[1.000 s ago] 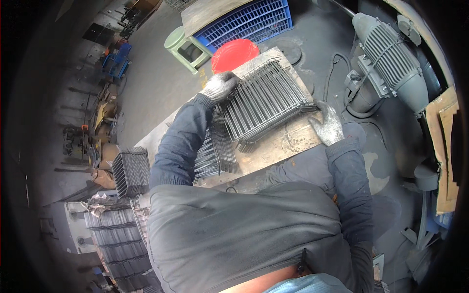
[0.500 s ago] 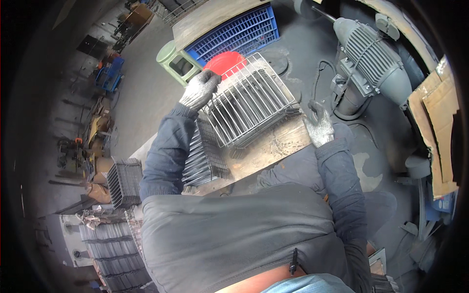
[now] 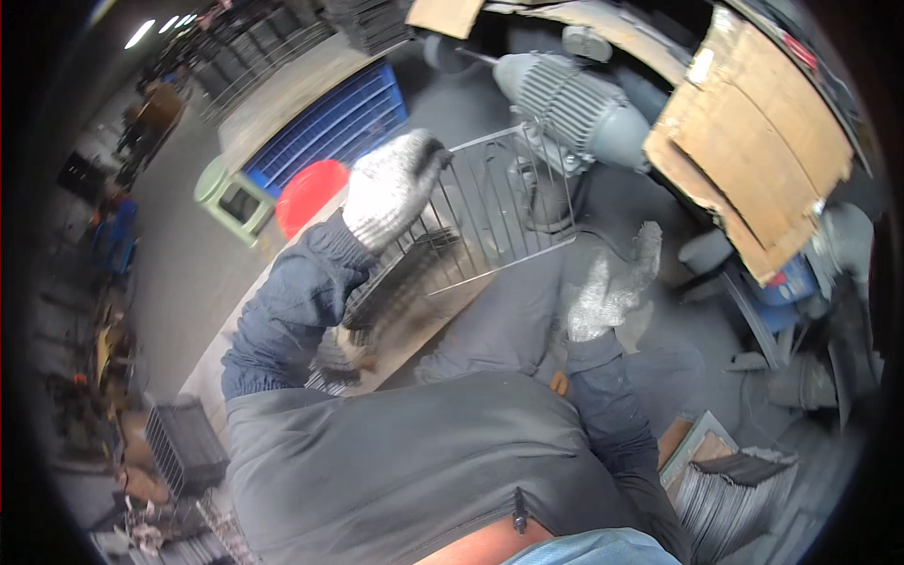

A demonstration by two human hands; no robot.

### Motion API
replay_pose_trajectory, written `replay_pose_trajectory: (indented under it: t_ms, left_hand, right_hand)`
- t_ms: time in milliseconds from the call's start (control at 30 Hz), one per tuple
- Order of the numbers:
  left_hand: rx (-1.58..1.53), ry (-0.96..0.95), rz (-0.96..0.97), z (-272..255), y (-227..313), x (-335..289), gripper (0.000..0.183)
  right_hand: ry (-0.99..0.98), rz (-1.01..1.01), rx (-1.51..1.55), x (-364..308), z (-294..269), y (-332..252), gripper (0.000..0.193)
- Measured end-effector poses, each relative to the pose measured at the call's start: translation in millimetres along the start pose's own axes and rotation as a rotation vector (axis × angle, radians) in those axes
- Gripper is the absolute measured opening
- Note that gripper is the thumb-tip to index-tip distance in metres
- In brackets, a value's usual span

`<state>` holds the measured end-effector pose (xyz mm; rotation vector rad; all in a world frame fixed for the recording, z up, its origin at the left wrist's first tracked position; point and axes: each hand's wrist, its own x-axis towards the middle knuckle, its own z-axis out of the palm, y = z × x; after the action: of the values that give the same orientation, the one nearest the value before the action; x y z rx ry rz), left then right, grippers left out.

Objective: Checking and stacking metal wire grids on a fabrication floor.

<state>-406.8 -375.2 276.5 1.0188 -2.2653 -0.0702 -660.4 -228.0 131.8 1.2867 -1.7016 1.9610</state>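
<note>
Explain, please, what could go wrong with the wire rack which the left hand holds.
The wire rack appears held only by the gloved left hand, near one end, so it might tilt or slip. The gloved right hand is open, with no visible grip on the rack, so it may give little support. In this view, the rack's upper right corner overlaps the grey motor; depth is unclear, but they could knock if close.

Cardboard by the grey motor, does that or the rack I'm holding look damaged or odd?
The cardboard does: its lower edge is ragged, as if torn, on the side near the grey motor. The wire rack in your left hand shows no obvious damage, though blur limits detail.
</note>
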Motion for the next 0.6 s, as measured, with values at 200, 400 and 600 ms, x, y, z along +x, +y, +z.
replay_pose_trajectory:
  t_ms: [200, 400, 600]
  left_hand:
    - [-0.075, 0.008, 0.493, 64, 82, 27, 0.024]
    - [-0.251, 0.012, 0.718, 110, 147, 41, 0.017]
    - [-0.506, 0.182, 0.62, 156, 187, 43, 0.068]
  right_hand:
    - [-0.22, 0.503, 0.446, 35, -52, 5, 0.08]
    - [-0.197, 0.748, 0.411, 57, -138, 23, 0.033]
    - [-0.026, 0.678, 0.217, 41, -193, 56, 0.012]
